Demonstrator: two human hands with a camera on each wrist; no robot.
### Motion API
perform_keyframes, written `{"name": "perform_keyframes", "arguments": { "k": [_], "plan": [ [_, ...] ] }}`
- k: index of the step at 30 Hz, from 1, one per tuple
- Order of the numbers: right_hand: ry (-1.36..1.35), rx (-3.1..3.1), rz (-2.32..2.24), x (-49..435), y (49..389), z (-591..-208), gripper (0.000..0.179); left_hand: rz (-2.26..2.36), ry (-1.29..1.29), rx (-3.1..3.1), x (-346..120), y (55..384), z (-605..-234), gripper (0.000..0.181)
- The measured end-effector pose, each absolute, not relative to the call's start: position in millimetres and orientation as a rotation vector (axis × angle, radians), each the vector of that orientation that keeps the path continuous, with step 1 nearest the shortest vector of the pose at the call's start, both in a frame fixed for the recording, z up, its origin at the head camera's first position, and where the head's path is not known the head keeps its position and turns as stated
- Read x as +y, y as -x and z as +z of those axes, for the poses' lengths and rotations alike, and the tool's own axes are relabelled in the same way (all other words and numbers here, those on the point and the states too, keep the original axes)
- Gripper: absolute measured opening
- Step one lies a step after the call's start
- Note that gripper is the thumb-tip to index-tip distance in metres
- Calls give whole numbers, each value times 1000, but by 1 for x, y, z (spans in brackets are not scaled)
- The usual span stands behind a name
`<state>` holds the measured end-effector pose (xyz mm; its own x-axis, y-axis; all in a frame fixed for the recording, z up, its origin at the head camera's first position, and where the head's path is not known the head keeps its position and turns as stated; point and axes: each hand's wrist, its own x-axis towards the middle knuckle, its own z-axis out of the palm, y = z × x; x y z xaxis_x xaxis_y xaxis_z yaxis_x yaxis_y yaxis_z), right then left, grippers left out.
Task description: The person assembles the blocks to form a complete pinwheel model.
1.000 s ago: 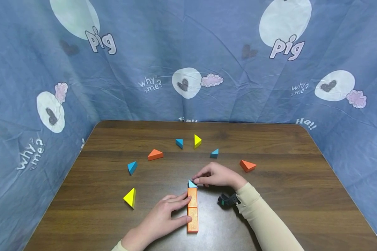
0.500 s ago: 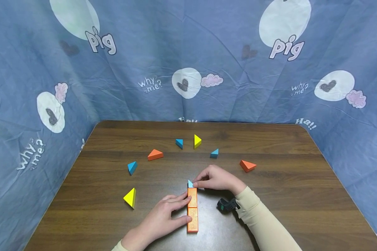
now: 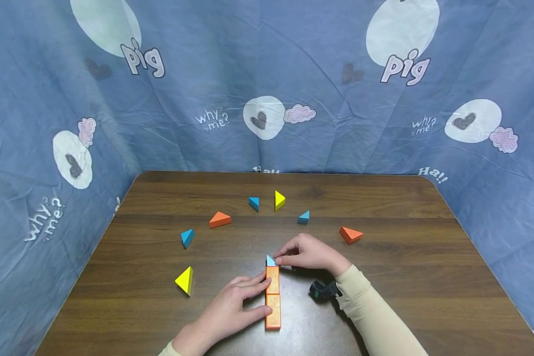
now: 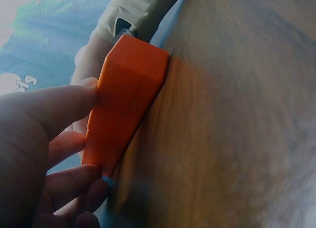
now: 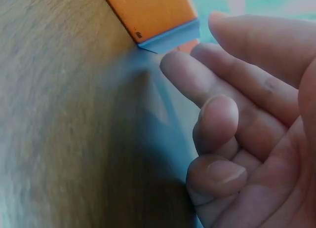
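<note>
Two orange rectangular blocks, the far one [image 3: 273, 280] and the near one [image 3: 273, 319], stand end to end in front of me. Against the far end sits a small light-blue triangular block [image 3: 270, 261]. My left hand [image 3: 236, 304] rests along their left side, thumb at the near block and forefinger at the far one; the left wrist view shows its fingertips on an orange block [image 4: 131, 85]. My right hand [image 3: 309, 254] has its thumb and fingertips at the right corner of the blue triangle [image 5: 173, 39]. Its lower fingers bend loosely in the right wrist view.
Loose triangular blocks lie in an arc beyond: yellow [image 3: 184, 281], blue [image 3: 187, 238], orange [image 3: 220, 219], blue [image 3: 254, 203], yellow [image 3: 279, 200], blue [image 3: 303, 217] and orange [image 3: 351, 235]. The wooden table [image 3: 405, 277] ends at a blue patterned curtain [image 3: 329, 133].
My right hand moved in to the blue triangle, its thumb covering part of it half a second ago, then eased slightly right, so more of the triangle shows. The left hand stayed put.
</note>
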<state>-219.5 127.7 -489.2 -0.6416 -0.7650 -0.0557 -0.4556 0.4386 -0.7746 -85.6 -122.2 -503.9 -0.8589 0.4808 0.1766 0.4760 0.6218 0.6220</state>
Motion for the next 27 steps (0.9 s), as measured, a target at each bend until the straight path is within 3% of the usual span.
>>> {"name": "perform_keyframes", "arguments": {
  "k": [8,19,27],
  "plan": [
    [1017,2387,-1145,150,213,-469,36,1070,-825,2822,-122,86,-503,60],
    [761,2691,-1358,212,211,-455,26,1074,-817,2822,-123,85,-504,61],
    [595,2888,-1309,268,209,-461,35,1073,-817,2825,-123,85,-504,61]
  ]
}}
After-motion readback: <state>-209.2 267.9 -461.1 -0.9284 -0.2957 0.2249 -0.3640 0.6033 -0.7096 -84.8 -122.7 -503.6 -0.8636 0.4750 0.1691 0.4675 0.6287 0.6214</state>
